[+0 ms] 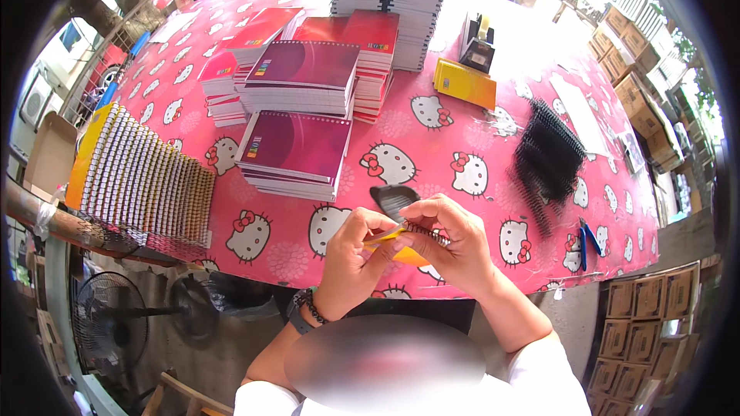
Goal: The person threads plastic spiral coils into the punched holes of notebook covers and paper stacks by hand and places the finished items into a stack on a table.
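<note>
Above the near edge of the table, my left hand point(356, 253) pinches one end of a small yellow notebook point(411, 255). My right hand point(453, 240) grips its other side, thumb and fingers pressed together at the edge. Along that edge runs a black spiral binding coil point(426, 232), partly hidden by the fingers. Just past the fingertips lies a dark, rounded, ridged object point(395, 199); its kind is unclear. To the right, a heap of black binding coils point(549, 152) rests near blue-handled pliers point(590, 244).
Purple notebooks point(294, 146) and red notebooks point(371, 31) stand in piles left of centre. Tall white spiral-bound stacks point(416, 11) rise behind them. Yellow spiral notebooks point(142, 173) line the left edge. A tape dispenser point(477, 45) sits by yellow covers point(465, 84). Below left is a fan point(112, 316).
</note>
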Available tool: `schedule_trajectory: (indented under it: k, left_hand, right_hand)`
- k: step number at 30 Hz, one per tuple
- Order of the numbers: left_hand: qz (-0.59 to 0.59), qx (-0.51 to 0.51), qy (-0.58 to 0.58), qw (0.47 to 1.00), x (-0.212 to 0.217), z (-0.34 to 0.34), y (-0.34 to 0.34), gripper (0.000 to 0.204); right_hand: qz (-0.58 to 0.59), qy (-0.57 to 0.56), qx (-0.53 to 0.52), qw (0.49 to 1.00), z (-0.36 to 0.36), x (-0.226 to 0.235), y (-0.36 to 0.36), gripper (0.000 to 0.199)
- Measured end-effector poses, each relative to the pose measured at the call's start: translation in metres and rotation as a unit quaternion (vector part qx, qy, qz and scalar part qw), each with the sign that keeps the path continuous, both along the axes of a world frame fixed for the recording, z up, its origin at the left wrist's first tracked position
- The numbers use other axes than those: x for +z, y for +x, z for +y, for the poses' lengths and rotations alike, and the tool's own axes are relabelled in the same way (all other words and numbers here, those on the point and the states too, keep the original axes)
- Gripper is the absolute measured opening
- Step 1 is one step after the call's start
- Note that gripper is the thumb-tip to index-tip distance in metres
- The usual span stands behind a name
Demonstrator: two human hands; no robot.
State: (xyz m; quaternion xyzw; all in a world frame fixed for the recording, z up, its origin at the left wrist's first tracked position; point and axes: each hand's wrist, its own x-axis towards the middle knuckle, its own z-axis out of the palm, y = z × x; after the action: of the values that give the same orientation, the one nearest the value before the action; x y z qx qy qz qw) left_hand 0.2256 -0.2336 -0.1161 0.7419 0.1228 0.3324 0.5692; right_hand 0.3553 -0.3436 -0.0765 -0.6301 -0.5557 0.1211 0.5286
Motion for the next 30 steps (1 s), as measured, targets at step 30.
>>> schedule_trajectory:
  k: [30]
  left_hand:
    - [-0.104,0.291,0.277,0.910,0.094,0.056,-0.075,0.031]
  right_hand:
    - [-0.170,0.070,-0.005,0.983,0.018,0.021,-0.001,0.076]
